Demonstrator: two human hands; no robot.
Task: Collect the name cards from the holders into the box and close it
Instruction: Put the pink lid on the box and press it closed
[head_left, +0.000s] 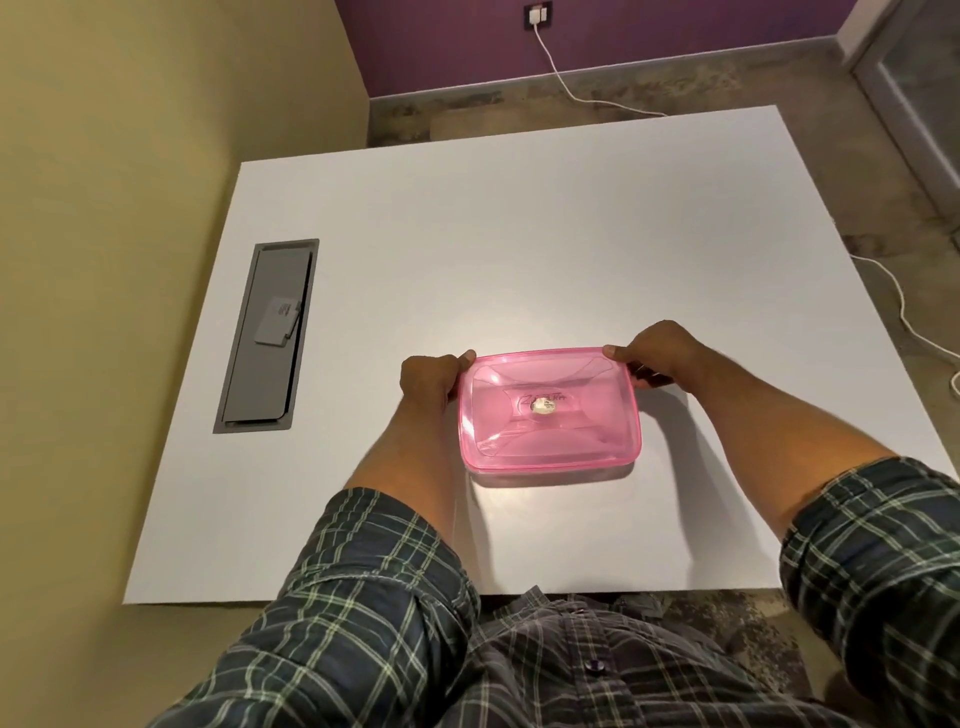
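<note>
Both thumbs sit on top of the far corners of the translucent pink plastic box with its rounded-rectangle lid (549, 410). The left hand (431, 382) has its thumb over the far-left corner and the rest of the fingers curl down the left side wall, so it's clamping that corner. The right hand (660, 356) does the same on the far-right corner, thumb tip on the lid rim, other fingers tucked round behind and mostly hidden. The lid looks seated on the box all round. There's a small round sticker and some scribbled writing in the middle of it. Can't see through the pink well enough to say what's inside.

The box sits flat on the plain white rectangular tabletop (519, 234), a bit toward the near edge and right of centre. Loads of bare white surface on every side: a wide stretch beyond it to the far edge, and open space to the left before you reach the grey recessed cable hatch (267, 335) set into the table, well apart from the box. The near table edge is just in front of the dark plaid shirt sleeves (363, 597).

Further out, there's a yellowish-green wall (130, 156) close along the table's left side, a purple wall (623, 36) at the back with a wall socket (537, 14), and a white cable (566, 88) trailing from it across the mottled concrete floor (779, 98).
</note>
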